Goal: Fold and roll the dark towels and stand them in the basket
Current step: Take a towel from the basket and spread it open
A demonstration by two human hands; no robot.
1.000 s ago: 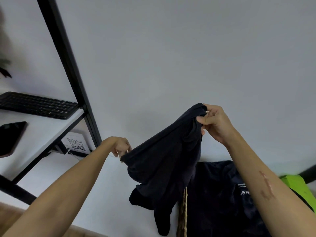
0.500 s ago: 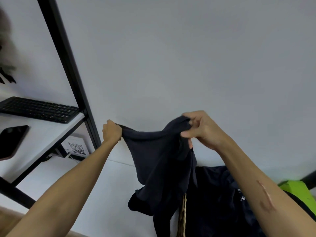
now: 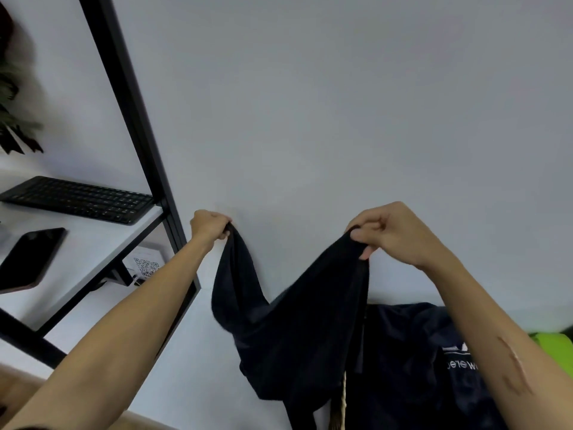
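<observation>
Left hand [image 3: 208, 224] and right hand [image 3: 391, 233] grips pinching dark towel [image 3: 291, 321] corners, logo lettering unreadable

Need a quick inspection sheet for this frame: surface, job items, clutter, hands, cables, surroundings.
Surface: white shelf on a black frame, at left.
Job's things: dark towel held up, sagging between both hands; more dark fabric with white lettering lies below it; a woven strip, perhaps the basket, shows at the bottom edge.
Clutter: keyboard and phone on the shelf; QR card below it; green item at right.
Hands: left hand and right hand each have a grip on a top corner of the towel.
Cables: nothing clearly seen.
Surroundings: plain white wall; plant at far left.
</observation>
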